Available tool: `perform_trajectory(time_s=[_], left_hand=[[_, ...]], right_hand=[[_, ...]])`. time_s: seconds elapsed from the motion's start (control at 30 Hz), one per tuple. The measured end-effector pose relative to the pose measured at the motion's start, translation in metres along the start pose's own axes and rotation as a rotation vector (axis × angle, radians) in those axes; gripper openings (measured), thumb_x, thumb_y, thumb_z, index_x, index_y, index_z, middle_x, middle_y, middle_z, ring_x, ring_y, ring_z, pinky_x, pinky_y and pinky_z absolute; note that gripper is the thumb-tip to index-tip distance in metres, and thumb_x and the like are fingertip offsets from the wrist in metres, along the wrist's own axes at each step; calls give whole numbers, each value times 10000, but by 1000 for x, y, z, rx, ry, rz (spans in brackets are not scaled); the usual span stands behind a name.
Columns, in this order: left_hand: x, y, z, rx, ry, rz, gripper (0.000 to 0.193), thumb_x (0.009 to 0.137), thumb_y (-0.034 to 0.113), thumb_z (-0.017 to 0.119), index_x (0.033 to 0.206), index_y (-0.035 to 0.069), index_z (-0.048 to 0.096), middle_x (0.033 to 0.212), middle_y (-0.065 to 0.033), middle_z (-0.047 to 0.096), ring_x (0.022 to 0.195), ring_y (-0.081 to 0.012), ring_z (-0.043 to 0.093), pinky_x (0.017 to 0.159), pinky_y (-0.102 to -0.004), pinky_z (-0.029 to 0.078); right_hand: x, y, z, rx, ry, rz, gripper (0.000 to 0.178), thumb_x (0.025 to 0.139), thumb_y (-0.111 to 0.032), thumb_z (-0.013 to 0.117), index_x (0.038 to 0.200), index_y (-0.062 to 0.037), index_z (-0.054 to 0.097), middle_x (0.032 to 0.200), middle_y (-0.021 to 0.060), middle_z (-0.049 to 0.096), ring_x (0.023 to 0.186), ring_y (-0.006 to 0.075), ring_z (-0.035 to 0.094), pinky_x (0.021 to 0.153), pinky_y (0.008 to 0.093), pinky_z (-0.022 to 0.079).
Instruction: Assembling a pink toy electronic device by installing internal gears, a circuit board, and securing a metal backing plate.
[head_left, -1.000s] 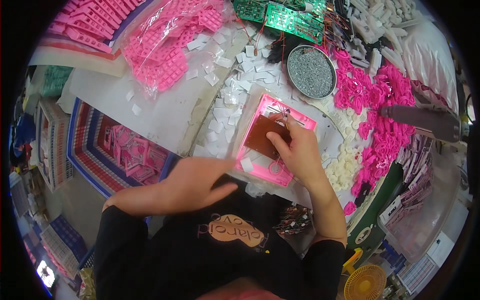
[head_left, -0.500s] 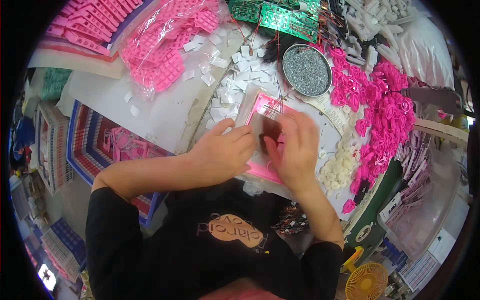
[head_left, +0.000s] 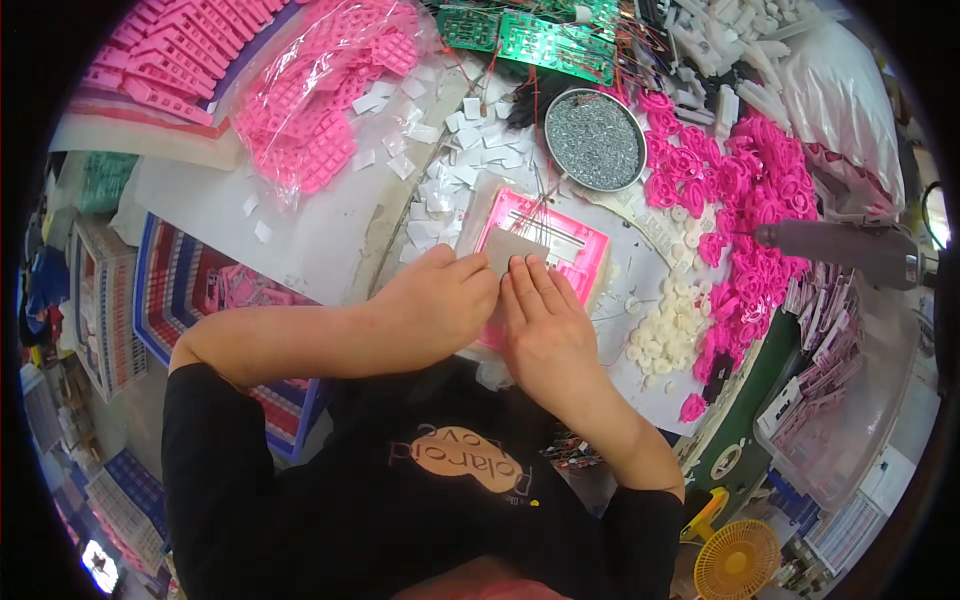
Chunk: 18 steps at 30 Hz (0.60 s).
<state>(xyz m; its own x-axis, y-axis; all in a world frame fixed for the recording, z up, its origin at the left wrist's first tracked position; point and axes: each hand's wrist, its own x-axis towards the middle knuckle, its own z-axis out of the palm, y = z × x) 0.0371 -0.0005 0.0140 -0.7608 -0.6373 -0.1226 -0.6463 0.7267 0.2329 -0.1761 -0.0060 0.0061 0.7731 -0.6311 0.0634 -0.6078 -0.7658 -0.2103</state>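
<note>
A pink plastic casing point(head_left: 592, 250) lies on the bench in front of me, with thin wires running from its upper part. A flat grey-brown square plate point(head_left: 515, 248) rests over its middle. My left hand point(head_left: 440, 298) is closed at the casing's left edge, its fingers curled; the thumb is hidden. Stretched fingers of my right hand point(head_left: 548, 325) lie flat on the plate's lower edge. The casing's lower part is mostly covered by my hands.
Beyond the casing stands a round metal dish of small screws point(head_left: 596, 140). White pieces point(head_left: 470, 150), pink rings point(head_left: 765, 220), white discs point(head_left: 665, 330) and green circuit boards point(head_left: 555, 45) surround it. A dark power screwdriver point(head_left: 840, 243) hangs at right; bagged pink keypads point(head_left: 320, 120) lie left.
My right hand has moved left and down from over the casing, and its fingers now press flat on the grey-brown plate. More of the casing's right side shows. The screwdriver sits lower in view.
</note>
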Motion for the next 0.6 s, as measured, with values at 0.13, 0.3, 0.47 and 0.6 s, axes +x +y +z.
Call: perform_trajectory(time_s=[0.13,0.3,0.47,0.6], left_hand=[[31,-28,-27,-241,-94,-32,410,802,291,738,1139,68,668,982,-96,661,1001,-295,639,777,-430,489],[164,-104,-20,-179,438,-83,158,813,230,653,867,108,739,854,-104,713,839,-347,682,738,-489,533],[220,-120,-5,188,139,-13,112,843,233,660,854,150,735,841,-42,677,878,-248,677,808,-435,474],[229,-123,7,241,344,1,155,863,251,636,811,126,711,817,-32,675,862,-228,677,824,-435,451]], right_hand=[[-3,-2,2,-42,-30,-6,481,836,-133,569,1231,137,624,1359,304,581,1297,430,539,1125,502,383],[-2,-4,-3,-111,-35,43,461,830,-125,573,1213,126,625,1340,290,593,1279,419,556,1100,519,405],[1,-10,1,-76,-14,26,428,852,-129,564,1183,130,641,1355,311,575,1289,440,530,1096,541,397],[0,-9,-3,-49,-13,56,411,845,-121,571,1173,114,650,1350,283,577,1278,410,516,1089,521,396]])
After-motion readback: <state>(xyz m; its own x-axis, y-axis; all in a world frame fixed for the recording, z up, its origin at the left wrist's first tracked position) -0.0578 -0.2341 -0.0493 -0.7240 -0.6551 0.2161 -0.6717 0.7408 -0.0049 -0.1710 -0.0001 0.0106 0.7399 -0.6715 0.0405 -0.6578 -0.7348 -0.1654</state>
